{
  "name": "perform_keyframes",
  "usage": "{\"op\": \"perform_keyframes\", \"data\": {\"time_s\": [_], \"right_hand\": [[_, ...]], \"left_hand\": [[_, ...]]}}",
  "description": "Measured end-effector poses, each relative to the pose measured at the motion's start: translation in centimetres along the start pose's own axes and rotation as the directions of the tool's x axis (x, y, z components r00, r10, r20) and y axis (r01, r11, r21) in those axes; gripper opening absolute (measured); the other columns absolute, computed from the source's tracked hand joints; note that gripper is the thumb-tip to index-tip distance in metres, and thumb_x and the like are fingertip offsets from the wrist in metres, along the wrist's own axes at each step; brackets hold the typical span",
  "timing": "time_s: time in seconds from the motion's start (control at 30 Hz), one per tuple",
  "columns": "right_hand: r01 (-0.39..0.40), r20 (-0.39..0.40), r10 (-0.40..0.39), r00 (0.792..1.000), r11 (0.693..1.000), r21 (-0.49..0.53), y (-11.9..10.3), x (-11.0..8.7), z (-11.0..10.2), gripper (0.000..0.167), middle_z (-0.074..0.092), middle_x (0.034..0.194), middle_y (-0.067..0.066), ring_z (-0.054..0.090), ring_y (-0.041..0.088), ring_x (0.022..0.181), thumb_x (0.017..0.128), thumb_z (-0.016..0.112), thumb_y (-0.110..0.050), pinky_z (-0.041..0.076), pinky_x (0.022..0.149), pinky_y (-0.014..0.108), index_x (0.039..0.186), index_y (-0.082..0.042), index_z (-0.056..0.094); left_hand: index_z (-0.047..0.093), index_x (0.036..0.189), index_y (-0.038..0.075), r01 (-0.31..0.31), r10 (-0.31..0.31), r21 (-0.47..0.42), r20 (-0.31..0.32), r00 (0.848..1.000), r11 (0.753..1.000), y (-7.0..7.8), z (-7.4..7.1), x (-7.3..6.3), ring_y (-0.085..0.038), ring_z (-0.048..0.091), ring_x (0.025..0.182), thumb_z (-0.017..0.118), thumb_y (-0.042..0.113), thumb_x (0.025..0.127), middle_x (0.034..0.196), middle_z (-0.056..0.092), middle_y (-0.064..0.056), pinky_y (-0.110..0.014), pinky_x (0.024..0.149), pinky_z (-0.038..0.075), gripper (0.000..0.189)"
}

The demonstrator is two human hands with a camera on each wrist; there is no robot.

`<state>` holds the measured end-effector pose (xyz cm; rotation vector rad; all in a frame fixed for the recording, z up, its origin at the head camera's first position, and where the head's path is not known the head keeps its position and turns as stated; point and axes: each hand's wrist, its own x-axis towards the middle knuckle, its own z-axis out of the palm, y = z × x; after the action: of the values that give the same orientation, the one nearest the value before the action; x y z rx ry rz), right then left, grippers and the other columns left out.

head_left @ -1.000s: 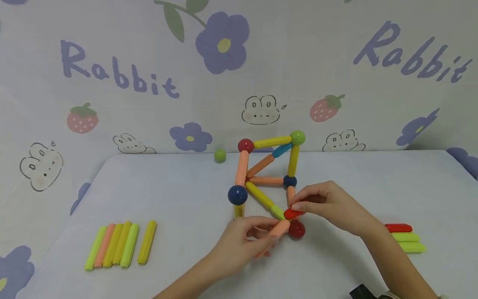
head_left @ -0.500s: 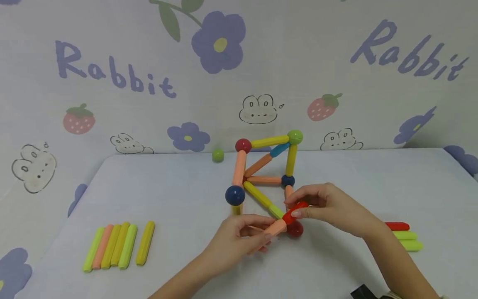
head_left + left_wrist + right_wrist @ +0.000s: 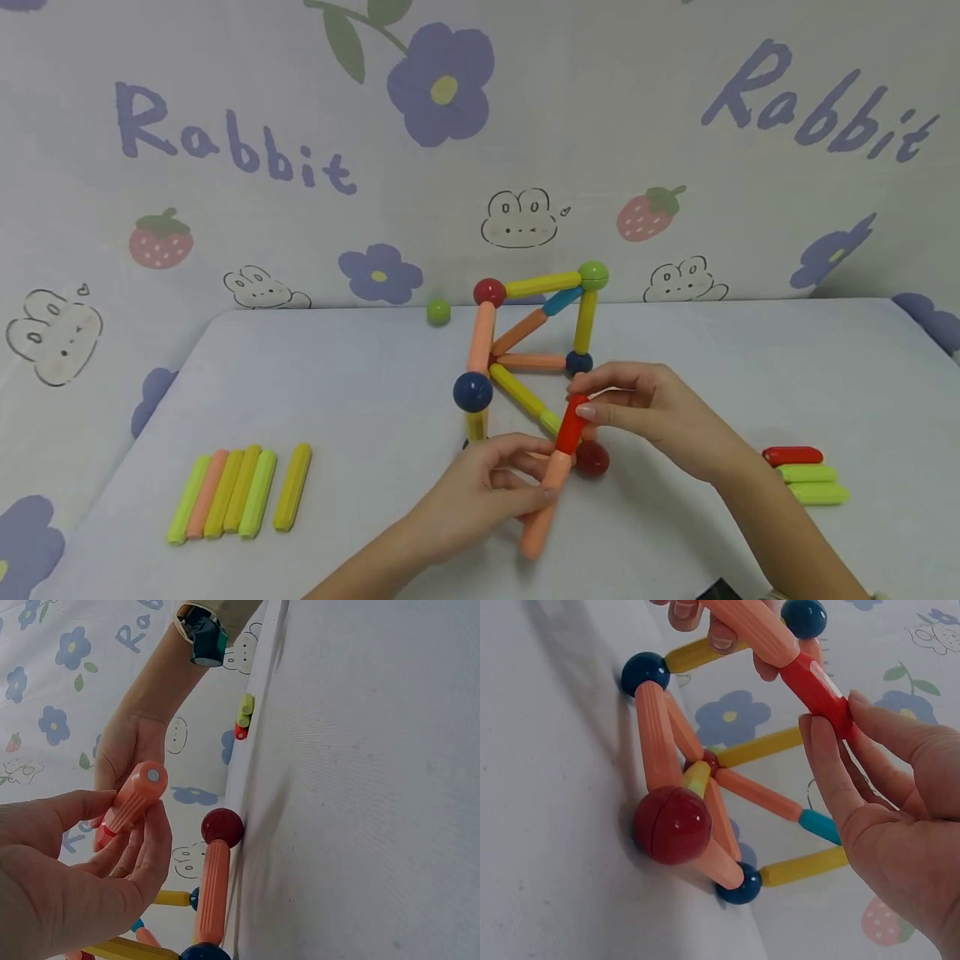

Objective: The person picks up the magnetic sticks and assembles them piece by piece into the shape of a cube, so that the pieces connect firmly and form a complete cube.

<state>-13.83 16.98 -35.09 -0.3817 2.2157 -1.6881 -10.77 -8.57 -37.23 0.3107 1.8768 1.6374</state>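
My left hand (image 3: pixel 487 492) pinches an orange magnetic rod (image 3: pixel 546 504) between thumb and fingers. The far end of that rod meets a shorter red magnetic rod (image 3: pixel 572 425), which my right hand (image 3: pixel 648 412) pinches by its upper end. In the right wrist view the red rod (image 3: pixel 817 691) and orange rod (image 3: pixel 757 630) lie end to end in one line. Just behind the hands stands a frame of rods and balls, with a red ball (image 3: pixel 592 459) at its near corner and a blue ball (image 3: pixel 473 392) at its left. My hands hide part of its base.
Several yellow, green and orange rods (image 3: pixel 233 492) lie in a row at the left, with one yellow rod (image 3: pixel 292 487) apart. A red rod (image 3: pixel 792 455) and two green rods (image 3: pixel 813 483) lie by my right forearm. A loose green ball (image 3: pixel 438 312) sits at the table's back edge.
The orange and red rods have come end to end. Together they have swung steeper, the orange end now pointing down toward me and the red end up. The frame stands as before.
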Motion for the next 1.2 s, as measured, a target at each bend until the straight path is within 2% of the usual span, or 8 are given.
{"op": "perform_keyframes", "data": {"time_s": [0.37,0.53,0.67,0.8,0.9,1.0,1.1,1.2], "right_hand": [[0.009,0.042,-0.010,0.999,1.000,0.019,0.5,0.3,0.7,0.035,0.075,0.117,0.013,0.073,0.022,0.100,0.104,0.069,-0.018,0.061,0.093,0.031,0.131,0.005,0.067],[0.014,-0.085,-0.017,0.996,0.999,-0.046,1.2,0.7,0.7,0.037,0.073,0.120,0.018,0.072,0.027,0.101,0.106,0.066,-0.019,0.061,0.095,0.033,0.133,0.005,0.064],[-0.026,-0.227,-0.003,0.974,0.992,-0.123,2.7,1.4,1.3,0.037,0.068,0.130,0.021,0.068,0.030,0.111,0.105,0.067,-0.019,0.061,0.093,0.032,0.134,0.002,0.064],[-0.076,-0.312,0.007,0.950,0.975,-0.209,4.2,2.0,1.9,0.040,0.061,0.142,0.021,0.064,0.037,0.121,0.104,0.069,-0.020,0.060,0.099,0.043,0.139,-0.001,0.063],[-0.084,-0.326,-0.001,0.945,0.965,-0.247,5.1,2.3,2.2,0.044,0.054,0.147,0.025,0.062,0.042,0.123,0.103,0.070,-0.016,0.056,0.104,0.053,0.143,-0.001,0.060],[-0.095,-0.315,0.009,0.949,0.961,-0.258,5.6,2.4,2.3,0.047,0.053,0.147,0.026,0.063,0.043,0.122,0.102,0.070,-0.014,0.059,0.100,0.052,0.146,-0.001,0.057],[-0.093,-0.289,0.021,0.957,0.967,-0.239,6.0,2.4,2.2,0.048,0.058,0.142,0.025,0.065,0.040,0.117,0.102,0.070,-0.014,0.062,0.092,0.041,0.146,0.000,0.056],[-0.065,-0.268,0.007,0.963,0.976,-0.209,6.3,2.4,2.1,0.047,0.061,0.138,0.024,0.067,0.034,0.112,0.102,0.070,-0.013,0.060,0.087,0.027,0.144,0.001,0.057]], "left_hand": [[0.064,0.134,0.003,-0.007,0.009,-0.085,0.025,1.000,0.996,0.0,0.5,-0.3,-0.014,0.070,0.086,0.064,0.020,0.107,0.106,0.074,-0.005,-0.032,0.077,0.065,0.032],[0.064,0.135,0.004,-0.046,0.047,-0.071,0.018,0.999,0.996,1.3,0.0,-1.2,-0.017,0.072,0.087,0.065,0.021,0.107,0.110,0.074,-0.008,-0.033,0.079,0.065,0.034],[0.062,0.136,0.003,-0.114,0.115,-0.059,0.006,0.993,0.992,3.2,-0.7,-2.6,-0.019,0.073,0.087,0.065,0.021,0.107,0.110,0.073,-0.012,-0.035,0.082,0.065,0.035],[0.058,0.139,0.000,-0.210,0.209,-0.057,-0.028,0.978,0.976,5.1,-1.6,-4.1,-0.022,0.075,0.092,0.065,0.018,0.107,0.112,0.070,-0.016,-0.036,0.085,0.065,0.037],[0.057,0.140,0.000,-0.282,0.278,-0.032,-0.093,0.956,0.959,6.5,-2.4,-5.2,-0.024,0.076,0.096,0.065,0.013,0.106,0.116,0.070,-0.019,-0.036,0.087,0.064,0.038],[0.057,0.138,-0.002,-0.356,0.353,0.012,-0.173,0.919,0.934,7.8,-3.5,-5.9,-0.026,0.076,0.097,0.065,0.010,0.105,0.116,0.071,-0.021,-0.038,0.088,0.064,0.036],[0.056,0.139,-0.002,-0.414,0.417,0.070,-0.264,0.870,0.908,9.0,-4.8,-6.3,-0.028,0.076,0.097,0.063,0.007,0.105,0.116,0.071,-0.022,-0.040,0.088,0.064,0.035],[0.057,0.140,0.002,-0.442,0.455,0.127,-0.381,0.805,0.888,9.8,-6.0,-6.6,-0.027,0.077,0.098,0.063,0.007,0.106,0.118,0.071,-0.021,-0.038,0.089,0.064,0.035]]}}
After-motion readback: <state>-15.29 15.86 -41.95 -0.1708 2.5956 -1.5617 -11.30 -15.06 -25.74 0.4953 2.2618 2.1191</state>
